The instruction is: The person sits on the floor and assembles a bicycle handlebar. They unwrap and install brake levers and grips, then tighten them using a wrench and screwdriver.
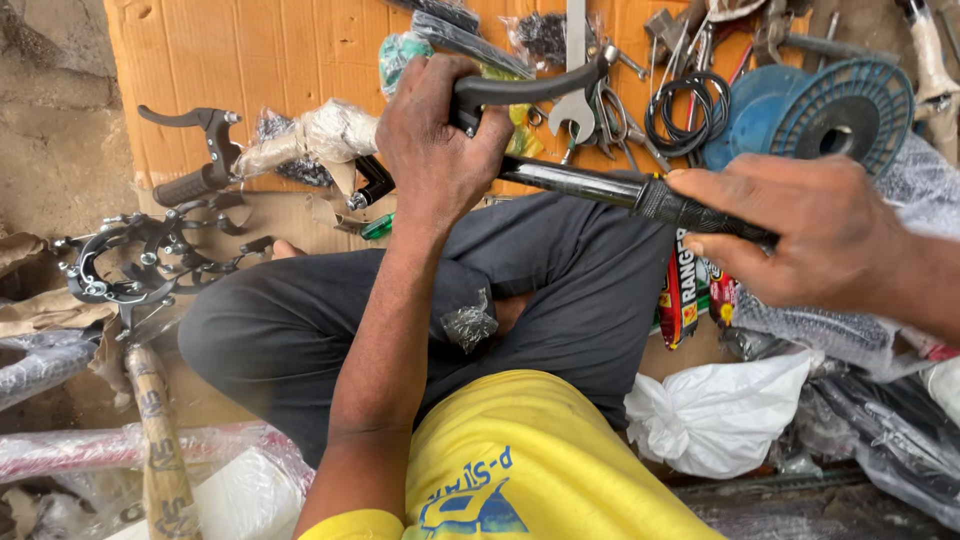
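Observation:
I sit cross-legged on the ground with a black bicycle handlebar (570,180) held across my lap. My left hand (435,140) is wrapped around the bar where a black brake lever (530,88) is clamped, the lever sticking out to the right. My right hand (810,230) grips the ribbed rubber grip (690,212) at the bar's right end. The bar's left end is hidden behind my left hand.
A cardboard sheet (260,60) lies ahead with spanners (574,90), coiled cable (688,110), a blue plastic disc (840,110), a second brake lever with grip (200,150) and wrapped parts. Brake calipers (140,260) lie left. White plastic bag (720,410) and wrapped bicycle parts at right.

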